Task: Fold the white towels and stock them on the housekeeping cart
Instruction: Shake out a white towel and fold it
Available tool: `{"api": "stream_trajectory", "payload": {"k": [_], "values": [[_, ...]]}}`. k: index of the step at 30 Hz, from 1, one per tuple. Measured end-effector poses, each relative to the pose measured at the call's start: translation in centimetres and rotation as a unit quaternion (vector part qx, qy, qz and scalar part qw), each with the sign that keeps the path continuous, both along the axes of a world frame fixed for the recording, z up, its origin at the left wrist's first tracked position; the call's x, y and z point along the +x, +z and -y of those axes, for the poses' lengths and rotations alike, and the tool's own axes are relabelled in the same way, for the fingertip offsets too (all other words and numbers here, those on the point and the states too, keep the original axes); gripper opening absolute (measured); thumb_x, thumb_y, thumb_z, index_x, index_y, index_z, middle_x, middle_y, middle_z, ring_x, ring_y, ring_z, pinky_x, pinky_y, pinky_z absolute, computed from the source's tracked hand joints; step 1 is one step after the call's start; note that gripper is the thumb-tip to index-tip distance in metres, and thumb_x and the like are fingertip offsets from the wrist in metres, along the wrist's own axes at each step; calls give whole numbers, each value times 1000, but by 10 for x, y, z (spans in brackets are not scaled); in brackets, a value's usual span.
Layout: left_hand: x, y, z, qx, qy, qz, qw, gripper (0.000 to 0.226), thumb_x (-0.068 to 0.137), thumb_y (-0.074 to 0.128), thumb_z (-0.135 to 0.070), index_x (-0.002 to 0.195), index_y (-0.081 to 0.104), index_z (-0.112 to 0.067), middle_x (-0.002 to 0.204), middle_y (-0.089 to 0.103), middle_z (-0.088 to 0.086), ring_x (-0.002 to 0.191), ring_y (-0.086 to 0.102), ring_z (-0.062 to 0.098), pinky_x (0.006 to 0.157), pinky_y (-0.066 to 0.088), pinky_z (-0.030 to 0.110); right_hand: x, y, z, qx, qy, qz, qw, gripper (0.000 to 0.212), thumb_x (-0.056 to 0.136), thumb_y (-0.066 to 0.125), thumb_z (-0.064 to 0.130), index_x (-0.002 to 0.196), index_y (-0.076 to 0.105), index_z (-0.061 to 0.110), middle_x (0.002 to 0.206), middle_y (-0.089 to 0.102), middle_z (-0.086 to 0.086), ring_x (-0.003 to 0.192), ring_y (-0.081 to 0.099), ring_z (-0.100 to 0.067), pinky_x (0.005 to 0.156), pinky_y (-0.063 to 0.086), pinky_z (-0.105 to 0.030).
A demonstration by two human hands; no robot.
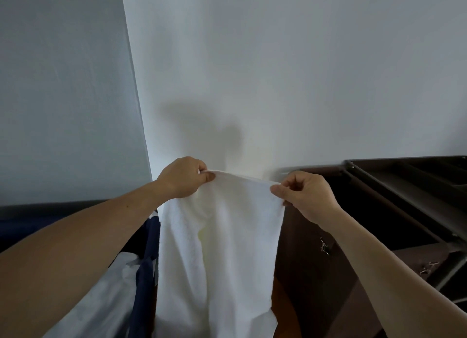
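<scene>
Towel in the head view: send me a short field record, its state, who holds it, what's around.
towel: white, unfolded, hanging, top edge held level
left hand: fingers pinch top left corner
right hand: fingers pinch top right corner
mark: faint yellowish patch on the upper middle
right of towel: dark cart
left of towel: navy bag
behind: white wall

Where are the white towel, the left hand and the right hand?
white towel (219,249), head view, hanging middle of the cloth
left hand (182,177), head view, back of hand
right hand (305,198), head view, back of hand
</scene>
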State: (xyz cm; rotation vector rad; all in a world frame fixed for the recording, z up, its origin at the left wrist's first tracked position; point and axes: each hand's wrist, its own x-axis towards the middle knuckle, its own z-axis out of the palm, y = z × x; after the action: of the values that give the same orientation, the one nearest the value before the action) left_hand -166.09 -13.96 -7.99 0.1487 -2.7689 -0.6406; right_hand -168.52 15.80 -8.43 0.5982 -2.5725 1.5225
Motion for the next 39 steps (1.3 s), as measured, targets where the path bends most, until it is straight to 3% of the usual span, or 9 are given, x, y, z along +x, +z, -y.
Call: {"api": "stream_trajectory", "payload": {"k": [10,15,18,21,25,28,30,34,39], "values": [[-3,-2,-3,24,-3,18,1000,29,93,63,-46,73,59,-25,65,54,-6,64,52,10,56,36,27,-10,-4,-12,48,-7,-58,997,23,90,73,28,93,60,47,77,73,17,73,66,-4,74,48,-24],[-9,-1,-5,129,90,54,986,53,88,45,-67,94,52,-15,75,55,-6,69,53,14,63,39,31,-11,-2,-19,-200,-24,30,979,19,88,73,7,99,65,21,79,72,-13,62,59,-26,60,49,-38],[-9,1,0,284,158,69,943,67,91,33,-64,125,47,-8,99,56,8,89,53,27,72,38,36,-13,-7,-21,-225,-89,63,968,18,88,73,4,98,64,15,84,73,-14,61,59,-28,55,52,-36],[-3,-2,-4,398,160,66,901,27,89,31,-33,80,45,-12,71,39,5,61,37,21,60,30,31,-9,-18,-12,-175,-116,68,975,15,87,74,5,95,65,13,78,72,-11,51,61,-22,54,55,-37],[6,-11,-41,462,128,46,876,23,92,38,-10,69,45,-9,62,41,4,48,40,17,46,30,21,-2,-28,13,-95,-88,50,990,12,87,73,13,91,63,18,63,70,2,48,65,-17,59,59,-39],[11,-8,-81,402,21,19,915,22,81,52,-6,59,50,-8,58,45,4,50,42,17,46,33,20,2,-24,35,-55,-66,14,996,14,87,71,19,86,60,27,63,71,9,51,68,-13,68,60,-41],[13,-10,-98,321,-20,1,947,16,88,58,-10,75,66,-8,72,62,3,64,53,17,57,42,24,4,-17,44,-22,-62,-12,998,14,85,69,24,86,58,31,62,70,11,53,68,-8,68,58,-35],[21,-15,-110,277,-12,-73,958,10,92,65,-19,95,73,-15,86,71,-3,75,63,5,58,45,7,6,-9,50,44,-80,-31,995,12,88,66,28,98,59,28,75,71,4,68,70,-12,73,59,-36],[22,-18,-113,203,11,-92,975,14,92,64,-22,92,74,-12,83,72,-1,79,67,12,70,52,22,15,-7,57,69,-55,-5,996,24,92,57,21,114,64,17,90,72,-3,81,70,-16,77,57,-31]]}}
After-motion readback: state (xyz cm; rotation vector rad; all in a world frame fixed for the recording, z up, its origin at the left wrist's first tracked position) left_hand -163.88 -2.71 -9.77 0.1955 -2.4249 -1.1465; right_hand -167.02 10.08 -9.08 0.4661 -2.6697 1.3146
